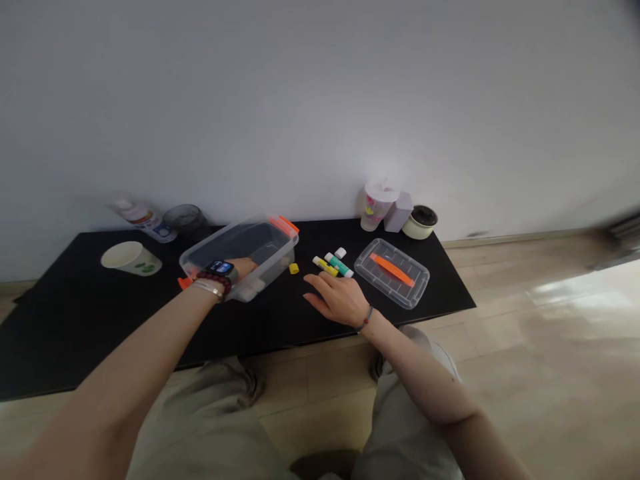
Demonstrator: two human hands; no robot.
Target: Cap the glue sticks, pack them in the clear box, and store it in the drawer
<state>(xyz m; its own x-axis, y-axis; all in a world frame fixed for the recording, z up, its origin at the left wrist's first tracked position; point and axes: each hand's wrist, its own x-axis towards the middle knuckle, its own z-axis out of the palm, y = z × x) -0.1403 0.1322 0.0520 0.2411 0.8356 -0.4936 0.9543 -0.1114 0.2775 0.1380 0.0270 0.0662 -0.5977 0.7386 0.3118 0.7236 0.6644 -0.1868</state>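
My left hand [244,269] reaches over the near rim of a clear plastic box [239,248] with orange latches, and its fingers are blurred behind the plastic. Something pale [253,287] lies in the box by those fingers, too unclear to name. My right hand [337,299] rests on the black table [280,327] with its fingers spread, holding nothing. Just beyond its fingertips lie a yellow-labelled glue stick [325,267] and a green-labelled glue stick [339,265]. A white cap [341,253] and a small yellow cap [294,268] lie nearby. To the right sits a clear lid [391,273] with an orange handle.
Along the wall stand a plastic cup with a straw [377,204], a lilac box [399,211] and a cream pot with a black lid [420,223]. A paper cup [131,259], a spray bottle [145,221] and a dark jar [186,221] are at the left.
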